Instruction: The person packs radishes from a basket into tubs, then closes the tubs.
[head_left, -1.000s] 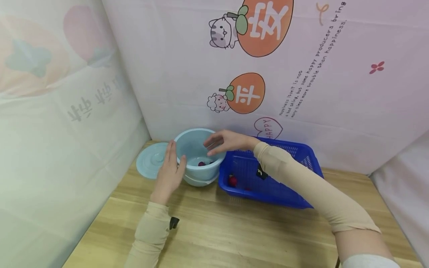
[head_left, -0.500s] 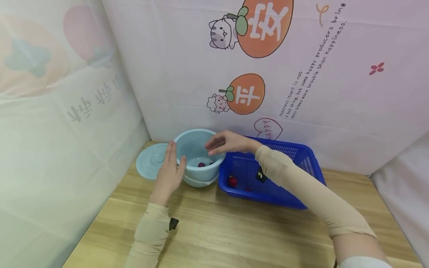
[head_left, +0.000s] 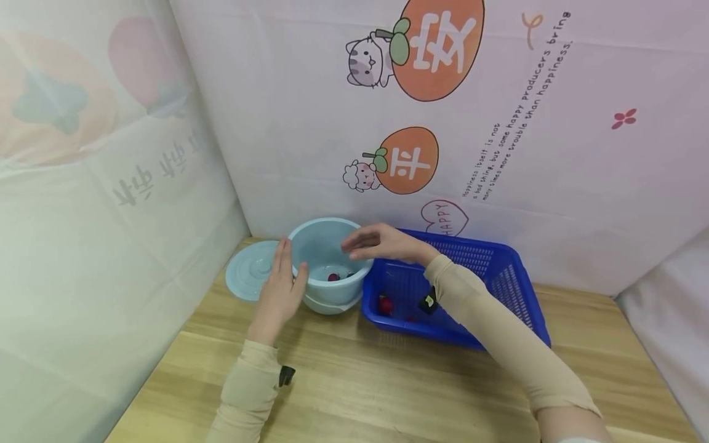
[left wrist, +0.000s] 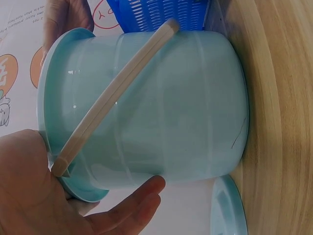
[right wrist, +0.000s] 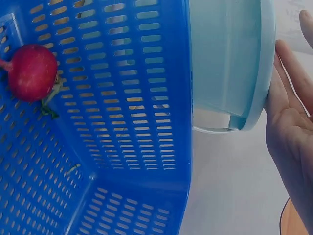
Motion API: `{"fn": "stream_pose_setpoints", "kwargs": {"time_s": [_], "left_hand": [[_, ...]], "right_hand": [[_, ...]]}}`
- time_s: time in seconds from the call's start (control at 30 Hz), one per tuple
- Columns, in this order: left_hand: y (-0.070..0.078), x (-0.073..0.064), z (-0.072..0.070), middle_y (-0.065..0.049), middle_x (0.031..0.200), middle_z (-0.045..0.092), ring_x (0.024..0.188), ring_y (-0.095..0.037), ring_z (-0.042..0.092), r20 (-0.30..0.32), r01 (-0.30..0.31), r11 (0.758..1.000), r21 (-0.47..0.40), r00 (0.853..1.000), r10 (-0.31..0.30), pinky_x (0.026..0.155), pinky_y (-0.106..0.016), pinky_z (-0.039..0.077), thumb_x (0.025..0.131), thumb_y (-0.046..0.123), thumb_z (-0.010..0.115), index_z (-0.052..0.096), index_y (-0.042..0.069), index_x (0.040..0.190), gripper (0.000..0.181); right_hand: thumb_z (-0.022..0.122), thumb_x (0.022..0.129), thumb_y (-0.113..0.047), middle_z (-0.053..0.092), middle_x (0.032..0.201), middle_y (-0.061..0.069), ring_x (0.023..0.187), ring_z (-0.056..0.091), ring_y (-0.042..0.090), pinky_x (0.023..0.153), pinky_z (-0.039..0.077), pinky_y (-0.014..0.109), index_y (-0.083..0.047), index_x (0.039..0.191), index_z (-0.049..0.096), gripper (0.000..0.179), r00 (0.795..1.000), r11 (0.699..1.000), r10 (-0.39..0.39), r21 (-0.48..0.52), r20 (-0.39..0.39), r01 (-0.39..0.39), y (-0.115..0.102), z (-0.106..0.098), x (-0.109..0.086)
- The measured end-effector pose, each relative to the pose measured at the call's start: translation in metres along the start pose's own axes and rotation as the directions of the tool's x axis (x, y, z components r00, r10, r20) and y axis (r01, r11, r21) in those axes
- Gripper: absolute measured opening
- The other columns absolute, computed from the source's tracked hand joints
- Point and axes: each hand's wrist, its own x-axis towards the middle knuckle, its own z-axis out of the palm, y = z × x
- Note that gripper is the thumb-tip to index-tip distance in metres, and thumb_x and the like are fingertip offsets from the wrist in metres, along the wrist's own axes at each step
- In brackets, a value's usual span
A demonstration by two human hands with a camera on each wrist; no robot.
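A light blue bucket (head_left: 332,296) stands upright near the back wall, its handle (left wrist: 117,95) hanging down along the outside. My left hand (head_left: 279,294) rests at the bucket's left rim with fingers extended, and the left wrist view shows fingers along its wall. Over the right rim reaches my right hand (head_left: 382,243), fingers loosely bent above the opening, nothing seen between them. Inside, at the bottom, lies a small red round thing (head_left: 333,277) with something darker beside it. A red radish (right wrist: 33,72) with a root and green stalk lies in the blue basket (head_left: 432,334).
The perforated basket stands close against the bucket's right side. To the left, a round light blue lid (head_left: 246,277) lies on the wooden table (head_left: 354,394). Printed cloth walls (head_left: 299,147) enclose the back and both sides.
The head view has tilted slightly, so everything sits a little lower. My right forearm and elbow have shifted a bit toward the left; both hands keep nearly the same places at the bucket.
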Motion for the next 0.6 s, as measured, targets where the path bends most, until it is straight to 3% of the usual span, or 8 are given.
{"fn": "stream_pose_setpoints", "kwargs": {"time_s": [0.33, 0.6], "left_hand": [[0.0, -0.002, 0.004, -0.008, 0.178, 0.002, 0.148, -0.047, 0.039, 0.004, 0.004, 1.0, 0.009, 1.0, -0.004, 0.111, -0.067, 0.042, 0.114, 0.044, 0.035, 0.008, 0.007, 0.171, 0.073], [0.001, -0.001, 0.003, -0.007, 0.178, 0.001, 0.152, -0.044, 0.034, 0.001, 0.008, 1.0, 0.011, 1.0, -0.008, 0.112, -0.067, 0.04, 0.114, 0.047, 0.034, 0.006, 0.007, 0.171, 0.074]], "right_hand": [[0.068, 0.105, -0.019, 0.069, 0.137, 0.013, 0.133, 0.06, 0.034, 0.113, 0.047, 0.043, -0.004, 0.14, 0.067, 0.038, 0.998, 0.996, -0.036, 0.076, -0.049, 0.04, 0.017, 0.001, -0.006], [0.064, 0.107, -0.013, 0.069, 0.136, 0.014, 0.136, 0.055, 0.046, 0.115, 0.046, 0.046, -0.006, 0.138, 0.068, 0.033, 0.994, 0.983, -0.096, 0.152, -0.055, 0.103, 0.023, -0.002, -0.006]]}}
